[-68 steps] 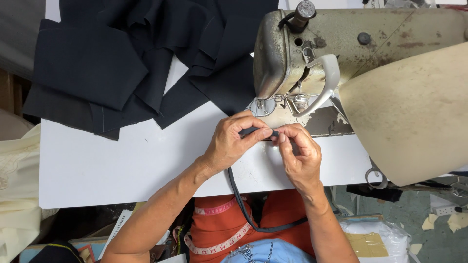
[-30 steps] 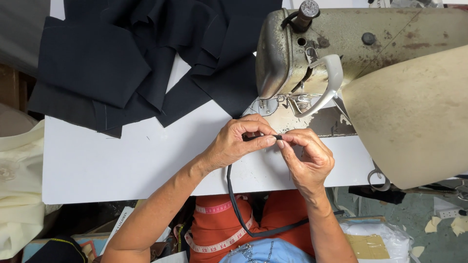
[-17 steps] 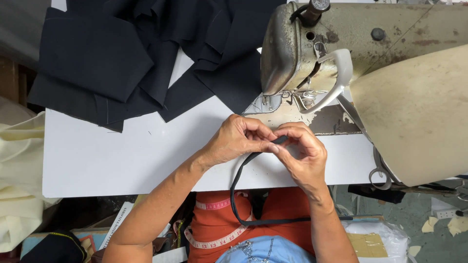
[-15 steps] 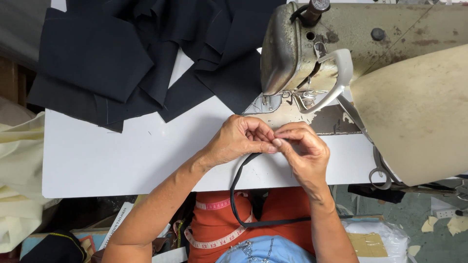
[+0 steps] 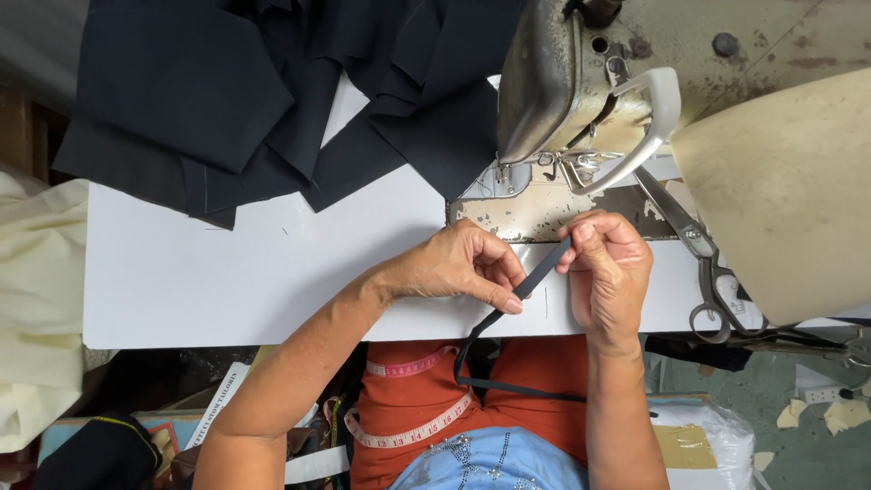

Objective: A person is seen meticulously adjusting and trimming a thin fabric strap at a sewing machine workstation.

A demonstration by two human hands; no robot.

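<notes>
While stretched between them, dark strip [image 5: 541, 269] pinched in left hand [image 5: 454, 269] and right hand [image 5: 610, 272].

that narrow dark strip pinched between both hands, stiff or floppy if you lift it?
Probably floppy: past the left hand the dark strip droops off the white table edge and loops loosely over the lap. Likely light and thin too, since fingertip pinches hold it. Between left hand and right hand it looks straight, seemingly from tension rather than stiffness.

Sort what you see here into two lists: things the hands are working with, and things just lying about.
In use: left hand, right hand, dark strip.

Lying about: sewing machine, scissors, navy fabric pieces, measuring tape, cream cloth.
</notes>
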